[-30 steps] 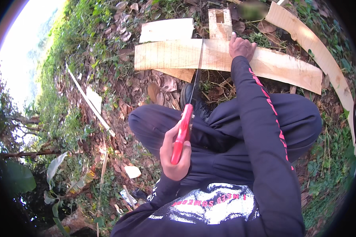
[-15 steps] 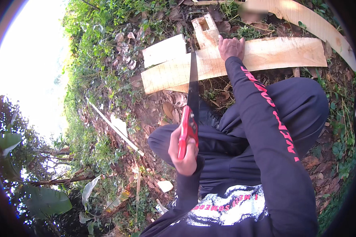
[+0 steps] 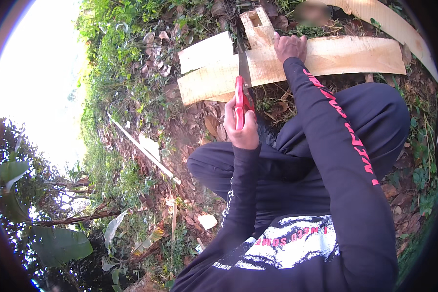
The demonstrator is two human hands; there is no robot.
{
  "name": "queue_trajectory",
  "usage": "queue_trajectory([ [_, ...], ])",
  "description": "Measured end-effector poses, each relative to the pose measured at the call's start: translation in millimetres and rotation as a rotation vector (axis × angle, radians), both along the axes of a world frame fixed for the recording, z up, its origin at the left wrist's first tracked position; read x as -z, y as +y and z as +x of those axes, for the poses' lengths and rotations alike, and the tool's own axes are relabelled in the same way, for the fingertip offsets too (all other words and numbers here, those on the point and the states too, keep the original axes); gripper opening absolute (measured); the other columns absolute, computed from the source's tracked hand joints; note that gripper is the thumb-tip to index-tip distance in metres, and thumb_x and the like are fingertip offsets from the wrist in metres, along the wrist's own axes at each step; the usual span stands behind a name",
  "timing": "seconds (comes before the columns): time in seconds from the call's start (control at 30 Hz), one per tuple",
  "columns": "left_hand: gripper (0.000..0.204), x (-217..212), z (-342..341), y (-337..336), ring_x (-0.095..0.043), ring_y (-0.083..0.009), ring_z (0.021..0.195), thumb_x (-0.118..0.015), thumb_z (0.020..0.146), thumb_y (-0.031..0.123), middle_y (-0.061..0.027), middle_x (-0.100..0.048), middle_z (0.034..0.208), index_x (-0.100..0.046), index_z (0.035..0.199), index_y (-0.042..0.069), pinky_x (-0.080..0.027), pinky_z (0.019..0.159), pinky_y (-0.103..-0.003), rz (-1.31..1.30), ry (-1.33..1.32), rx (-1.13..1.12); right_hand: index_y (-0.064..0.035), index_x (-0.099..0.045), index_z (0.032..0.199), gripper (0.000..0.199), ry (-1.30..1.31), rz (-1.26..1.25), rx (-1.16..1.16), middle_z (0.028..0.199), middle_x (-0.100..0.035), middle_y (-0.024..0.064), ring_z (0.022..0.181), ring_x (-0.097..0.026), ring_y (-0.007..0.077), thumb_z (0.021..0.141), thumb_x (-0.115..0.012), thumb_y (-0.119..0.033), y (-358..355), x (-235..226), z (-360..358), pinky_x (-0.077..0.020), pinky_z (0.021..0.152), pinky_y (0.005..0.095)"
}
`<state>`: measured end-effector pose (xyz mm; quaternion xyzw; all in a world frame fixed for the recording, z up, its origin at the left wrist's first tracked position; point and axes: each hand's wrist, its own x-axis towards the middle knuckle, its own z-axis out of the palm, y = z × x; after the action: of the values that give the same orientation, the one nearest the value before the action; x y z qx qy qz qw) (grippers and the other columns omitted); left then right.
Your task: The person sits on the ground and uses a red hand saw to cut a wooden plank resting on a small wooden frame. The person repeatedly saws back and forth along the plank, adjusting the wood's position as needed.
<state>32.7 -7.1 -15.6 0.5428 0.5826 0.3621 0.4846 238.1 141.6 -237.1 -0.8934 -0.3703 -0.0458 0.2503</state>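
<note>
My left hand is wrapped round the red handle of a hand saw. Its dark blade lies across a long, pale wooden board and reaches past the board's far edge. To the right of the blade, my right hand grips the board at its far edge, fingers curled. Beyond the board and between the two hands, a wooden block with a square hole rests against it. A shorter flat piece of wood lies beside the board's left part.
My bent legs are close to the board's near side. A long curved plank lies at the far right. Leaf litter and green plants cover the ground. A thin pale strip of wood and a pale scrap lie to the left.
My left hand has pushed the saw forward, away from me, so the handle is now close to the board's near edge. My right hand stays on the board.
</note>
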Motion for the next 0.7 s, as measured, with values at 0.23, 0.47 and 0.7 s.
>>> queue_trajectory([
  [0.23,0.048,-60,-39,-72,-0.044,-0.0025,0.052,-0.048,0.084,-0.008,-0.0019,-0.058,0.079,-0.052,0.132,-0.007,-0.036,0.048,-0.018,-0.037,0.131,0.045,-0.0139,-0.065,0.055,0.058,0.032,-0.136,-0.027,0.060,-0.065,0.0069,0.077,-0.066,0.0249,0.103,-0.048,-0.042,-5,-15,5,-0.0427,0.101,0.0472],
  [0.47,0.042,-20,-9,-23,-0.039,-0.0011,0.051,-0.052,0.087,-0.008,0.0022,-0.050,0.080,-0.053,0.129,0.000,-0.031,0.044,-0.017,-0.084,-0.054,0.001,-0.0154,-0.065,0.058,0.053,0.021,-0.065,-0.020,0.064,-0.066,0.0086,0.076,-0.065,0.0258,0.102,-0.049,-0.040,-4,-10,4,-0.0410,0.103,0.0462],
  [0.7,0.045,-75,-39,-49,-0.045,-0.0007,0.057,-0.050,0.087,-0.006,0.0000,-0.057,0.080,-0.054,0.132,-0.005,-0.035,0.049,-0.017,-0.060,0.098,0.072,-0.0158,-0.063,0.057,0.055,0.062,-0.124,-0.064,0.066,-0.069,0.0089,0.073,-0.065,0.0260,0.103,-0.047,-0.042,-3,-18,-2,-0.0415,0.100,0.0456],
])
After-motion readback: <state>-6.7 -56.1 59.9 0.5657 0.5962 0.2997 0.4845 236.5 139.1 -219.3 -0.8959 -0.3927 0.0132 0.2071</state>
